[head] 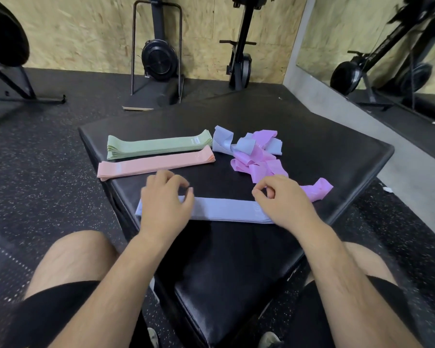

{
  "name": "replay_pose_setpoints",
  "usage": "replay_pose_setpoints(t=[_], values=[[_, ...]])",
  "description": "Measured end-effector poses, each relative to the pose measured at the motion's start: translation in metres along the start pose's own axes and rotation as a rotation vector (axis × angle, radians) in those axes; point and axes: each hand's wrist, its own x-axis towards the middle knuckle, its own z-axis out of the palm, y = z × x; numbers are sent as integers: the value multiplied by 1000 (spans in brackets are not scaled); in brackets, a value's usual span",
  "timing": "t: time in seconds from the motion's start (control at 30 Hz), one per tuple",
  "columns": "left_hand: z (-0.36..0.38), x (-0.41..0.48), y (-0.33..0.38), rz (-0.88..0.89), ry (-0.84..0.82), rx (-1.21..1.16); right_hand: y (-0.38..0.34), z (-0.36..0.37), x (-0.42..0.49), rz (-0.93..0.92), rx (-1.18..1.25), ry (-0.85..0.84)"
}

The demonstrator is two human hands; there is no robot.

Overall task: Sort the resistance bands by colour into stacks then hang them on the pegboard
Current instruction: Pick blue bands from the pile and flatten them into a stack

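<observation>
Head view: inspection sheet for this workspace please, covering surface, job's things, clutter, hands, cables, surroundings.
Surface: black padded bench on speckled floor.
Job's things: green stack and pink stack side by side, far left; blue stack nearer; loose pile of blue and purple bands, unsorted, right.
Clutter: nothing seen.
Hands: left hand and right hand on the blue stack's ends, fingers curled; grip unclear.
Cables: nothing seen.
Surroundings: exercise machines against the wall; mirror at right; pegboard not in view.

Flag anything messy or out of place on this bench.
The purple and blue bands lie in a twisted, unsorted heap at the pad's right, one purple band trailing toward the edge. The green stack, pink stack and blue stack lie flat and tidy.
</observation>
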Motion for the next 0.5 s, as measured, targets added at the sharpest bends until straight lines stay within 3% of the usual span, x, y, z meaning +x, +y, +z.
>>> replay_pose_setpoints(t=[0.3, 0.5], values=[[45, 49, 35, 190, -91, -181, -39, 43, 51, -90, 52, 4], [52, 61, 31, 150, -94, -243, -49, 56, 110, 7, -254, -116]])
